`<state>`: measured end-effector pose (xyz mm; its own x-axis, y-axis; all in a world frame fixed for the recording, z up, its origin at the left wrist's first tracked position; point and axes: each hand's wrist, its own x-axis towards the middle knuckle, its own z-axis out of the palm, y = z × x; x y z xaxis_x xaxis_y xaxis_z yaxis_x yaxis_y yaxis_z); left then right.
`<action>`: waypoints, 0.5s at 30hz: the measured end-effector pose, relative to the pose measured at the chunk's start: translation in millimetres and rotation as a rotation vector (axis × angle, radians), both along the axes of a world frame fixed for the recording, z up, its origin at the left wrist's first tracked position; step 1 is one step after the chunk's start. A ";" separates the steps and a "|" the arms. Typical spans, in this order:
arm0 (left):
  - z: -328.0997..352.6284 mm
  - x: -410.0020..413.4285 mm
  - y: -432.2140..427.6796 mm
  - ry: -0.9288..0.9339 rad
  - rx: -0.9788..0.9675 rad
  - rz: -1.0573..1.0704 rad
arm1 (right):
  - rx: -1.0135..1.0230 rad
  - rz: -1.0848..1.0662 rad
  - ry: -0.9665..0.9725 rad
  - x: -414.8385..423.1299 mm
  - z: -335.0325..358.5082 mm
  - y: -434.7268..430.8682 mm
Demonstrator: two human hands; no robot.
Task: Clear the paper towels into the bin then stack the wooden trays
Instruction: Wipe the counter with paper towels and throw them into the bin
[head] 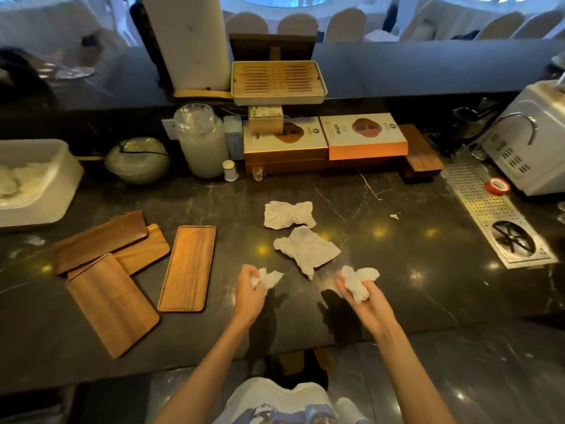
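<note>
My left hand [249, 296] is shut on a crumpled white paper towel [269, 278] above the dark marble counter. My right hand [363, 301] grips another balled paper towel [357, 281]. Two more crumpled towels lie flat just beyond my hands, one [307, 250] nearer and one [289, 214] farther. Several wooden trays lie loose on the left: one [188, 267] apart and upright in view, one [111, 302] nearest me, and two overlapping ones [101, 240] behind it. No bin shows in view.
A white tub [65, 166] holding white material sits at the far left. Glass jars [200, 142], boxes [365, 136] and a slatted tray [276, 82] line the back. A metal drain grate [480, 203], red tape roll [497, 186] and a white appliance [532, 142] occupy the right.
</note>
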<state>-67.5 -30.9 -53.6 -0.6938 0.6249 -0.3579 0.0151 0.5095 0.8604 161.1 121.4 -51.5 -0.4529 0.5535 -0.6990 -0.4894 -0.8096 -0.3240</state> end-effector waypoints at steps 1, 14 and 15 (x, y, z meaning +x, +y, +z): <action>3.3 6.8 -4.6 -0.065 0.010 0.016 | -0.035 -0.011 0.038 2.9 -0.9 -4.8; 0.0 216.9 -50.2 -0.542 0.052 0.473 | -0.209 0.260 0.096 156.5 -19.3 -44.5; -2.3 237.7 -55.3 -0.669 0.088 0.484 | -0.229 0.296 0.058 174.2 -24.0 -48.3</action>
